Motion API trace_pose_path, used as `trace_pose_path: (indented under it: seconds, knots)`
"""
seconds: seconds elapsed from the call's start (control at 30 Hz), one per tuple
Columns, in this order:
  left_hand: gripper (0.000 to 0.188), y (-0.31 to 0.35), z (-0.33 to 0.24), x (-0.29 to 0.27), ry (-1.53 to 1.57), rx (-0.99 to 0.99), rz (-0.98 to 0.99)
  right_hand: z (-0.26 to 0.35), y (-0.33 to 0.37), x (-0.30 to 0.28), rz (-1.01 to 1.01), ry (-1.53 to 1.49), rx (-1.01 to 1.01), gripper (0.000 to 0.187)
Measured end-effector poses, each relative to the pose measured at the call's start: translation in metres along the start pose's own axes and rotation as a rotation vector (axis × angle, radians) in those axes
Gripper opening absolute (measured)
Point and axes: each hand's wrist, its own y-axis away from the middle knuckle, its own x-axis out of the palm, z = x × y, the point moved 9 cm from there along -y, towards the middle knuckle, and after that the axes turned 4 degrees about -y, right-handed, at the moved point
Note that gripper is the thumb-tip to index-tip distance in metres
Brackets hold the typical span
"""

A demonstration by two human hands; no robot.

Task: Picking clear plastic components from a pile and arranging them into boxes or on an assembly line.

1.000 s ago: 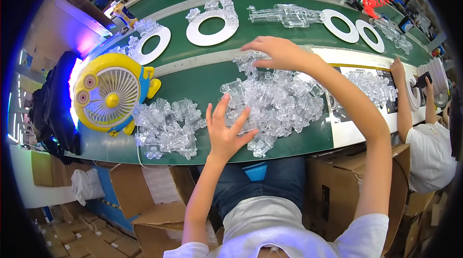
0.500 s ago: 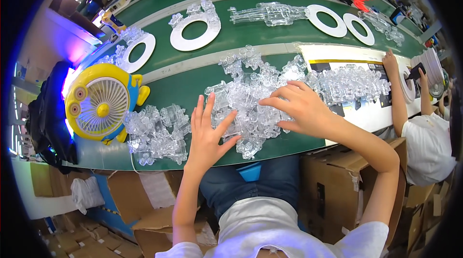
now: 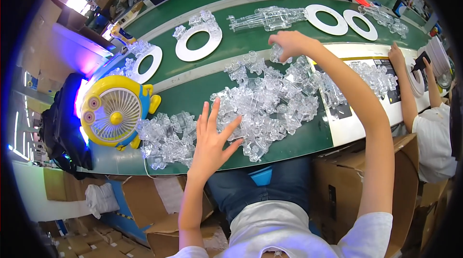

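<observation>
A large pile of clear plastic parts (image 3: 272,106) is heaped on the green workbench (image 3: 190,99). My right hand (image 3: 292,44) is stretched past the far side of the pile, fingers closed round a clear plastic piece (image 3: 276,54). My left hand (image 3: 212,143) is open, fingers spread, between the big pile and a smaller heap of clear parts (image 3: 166,139) on the left. It touches or hovers just over the near left edge of the big pile; which of these, I cannot tell.
A yellow and blue fan (image 3: 114,113) stands at the left. White rings (image 3: 195,56) and clear parts lie along the far strip. On the right are a printed white board (image 3: 345,135), a co-worker's arm (image 3: 405,84) and a cardboard box (image 3: 354,181) below the bench edge.
My right hand has moved from over the pile to its far edge and closed on a clear piece. My left hand stays spread beside the pile. The view has shifted slightly.
</observation>
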Motion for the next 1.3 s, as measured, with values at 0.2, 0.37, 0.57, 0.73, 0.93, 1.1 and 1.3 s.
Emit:
trace_pose_path:
  seconds: [0.2, 0.37, 0.57, 0.73, 0.93, 1.1, 1.3]
  knots:
    - [0.047, 0.003, 0.003, -0.003, 0.029, -0.012, 0.015, 0.012, 0.002, -0.003, -0.001, -0.141, -0.020, 0.066]
    - [0.046, -0.001, 0.006, 0.000, 0.043, 0.001, 0.003, 0.097, 0.058, -0.017, -0.029, -0.135, -0.451, 0.061]
    - [0.045, -0.003, 0.011, 0.003, 0.074, -0.008, -0.015, 0.113, 0.061, 0.005, 0.161, -0.069, -0.435, 0.056]
    - [0.045, -0.002, 0.010, 0.002, 0.064, -0.002, -0.041, 0.081, 0.049, -0.016, 0.083, -0.226, -0.347, 0.051]
    - [0.045, -0.001, 0.010, 0.003, 0.074, 0.003, -0.060, 0.039, 0.019, 0.009, 0.143, -0.142, 0.015, 0.060]
    - [0.044, -0.003, 0.009, 0.002, 0.071, 0.005, -0.062, 0.074, 0.032, -0.012, 0.047, -0.112, -0.184, 0.067]
    - [0.044, -0.003, 0.011, 0.004, 0.080, 0.000, -0.056, 0.179, 0.037, 0.004, 0.021, -0.236, -0.537, 0.065]
